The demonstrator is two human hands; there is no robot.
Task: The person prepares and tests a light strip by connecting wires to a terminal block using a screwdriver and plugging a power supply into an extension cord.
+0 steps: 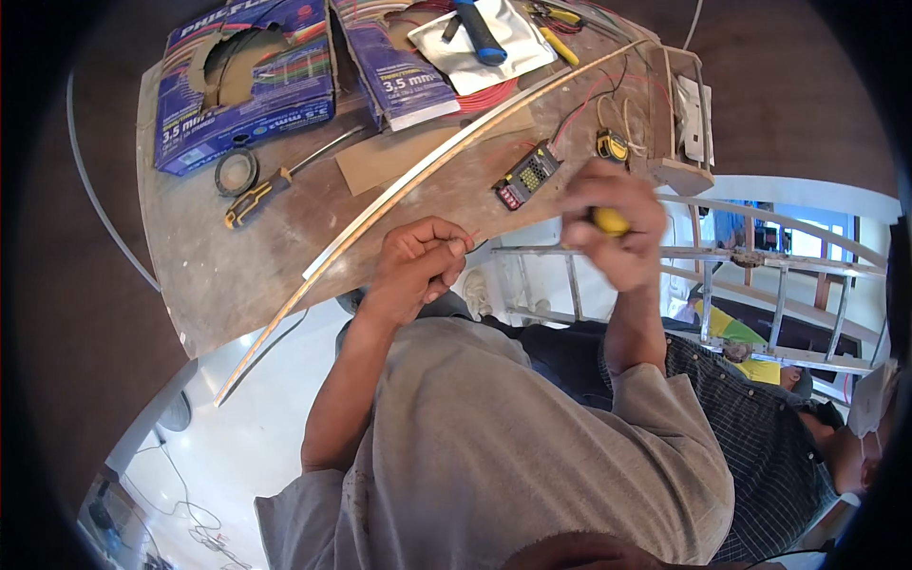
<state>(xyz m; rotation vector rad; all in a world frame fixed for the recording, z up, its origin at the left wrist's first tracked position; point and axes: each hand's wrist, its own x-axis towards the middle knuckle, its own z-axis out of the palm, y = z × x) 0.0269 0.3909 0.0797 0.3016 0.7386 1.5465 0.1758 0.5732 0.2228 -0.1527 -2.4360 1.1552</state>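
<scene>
My left hand is closed just off the table's near edge, thumb and forefinger pinching a thin wire with a dark length and a reddish tip. To its right my right hand, smeared by motion, is wrapped round a tool with a rounded yellow end. The rest of that tool is hidden in the fist. Beyond both hands lies a small perforated metal power supply, with red and dark wires leading from its far end. A long thin strip runs diagonally across the table past my left hand.
On the wooden table are purple wire boxes, a black tape roll, a screwdriver, a cardboard piece, a tape measure and pliers. A metal ladder and another person are at right.
</scene>
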